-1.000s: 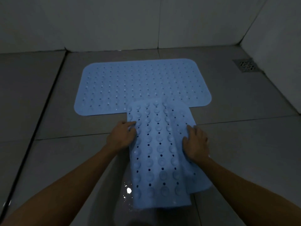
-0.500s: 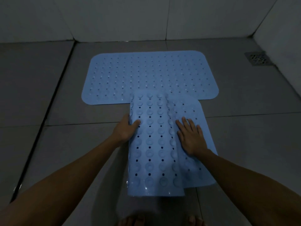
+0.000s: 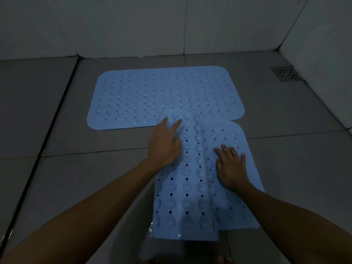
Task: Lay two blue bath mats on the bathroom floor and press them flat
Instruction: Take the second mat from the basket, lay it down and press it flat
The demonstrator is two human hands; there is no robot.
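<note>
Folded mat [image 3: 192,187] under flat fingers [image 3: 176,125] of both hands.

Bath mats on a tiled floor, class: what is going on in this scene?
A person is laying two blue mats. The far mat lies flat near the wall. The near mat is folded over itself, suction cups up, its far end overlapping the far mat. The left hand rests on the folded flap, and the right hand presses the flat part down. A floor drain sits in the corner.
</note>
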